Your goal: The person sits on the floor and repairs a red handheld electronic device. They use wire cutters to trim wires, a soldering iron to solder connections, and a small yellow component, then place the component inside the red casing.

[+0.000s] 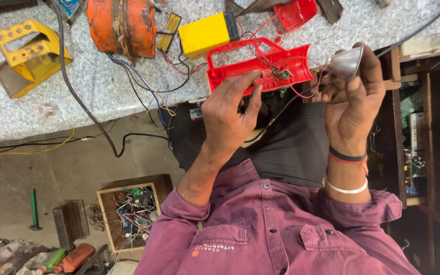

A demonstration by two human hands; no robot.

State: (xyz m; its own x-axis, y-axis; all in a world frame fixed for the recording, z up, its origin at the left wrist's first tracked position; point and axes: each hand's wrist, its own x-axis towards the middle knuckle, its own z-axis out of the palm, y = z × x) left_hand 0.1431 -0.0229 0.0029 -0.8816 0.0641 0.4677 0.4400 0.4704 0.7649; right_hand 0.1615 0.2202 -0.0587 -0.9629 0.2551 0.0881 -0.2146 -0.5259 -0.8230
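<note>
- The maroon shirt [260, 229] fills the bottom of the view, with both sleeves pushed up to the forearms.
- The right wrist carries a black band, a red thread and a white band [350, 189].
- The right hand [352, 99] is closed around a small silver metal cone [346, 63], which it holds up at its fingertips, just beside the right end of the red case.
- The left hand [228, 114] is loosely curled, its fingers stretched forward; the fingertips pinch or press a small part with wires [273, 74] at the front edge of the red plastic case [260, 63]. I cannot tell how firmly it grips.
- The red plastic case lies open at the front edge of the desk [67, 109], its handle slot facing away; thin red wires loop across it.
- Just behind the case sits a yellow block with a black end [207, 33], touching or nearly touching the handle.
- Left of the block stands a round orange motor [122, 23] with blue and white wires trailing toward the desk's edge.
- A black cable [77, 94] runs across the speckled top and off its front edge toward the floor.
- At the far left lies a yellow perforated metal bracket [26, 56].
- Down on the floor stands a wooden box of small parts [131, 211], with a green-handled tool [34, 209] well to its left.
</note>
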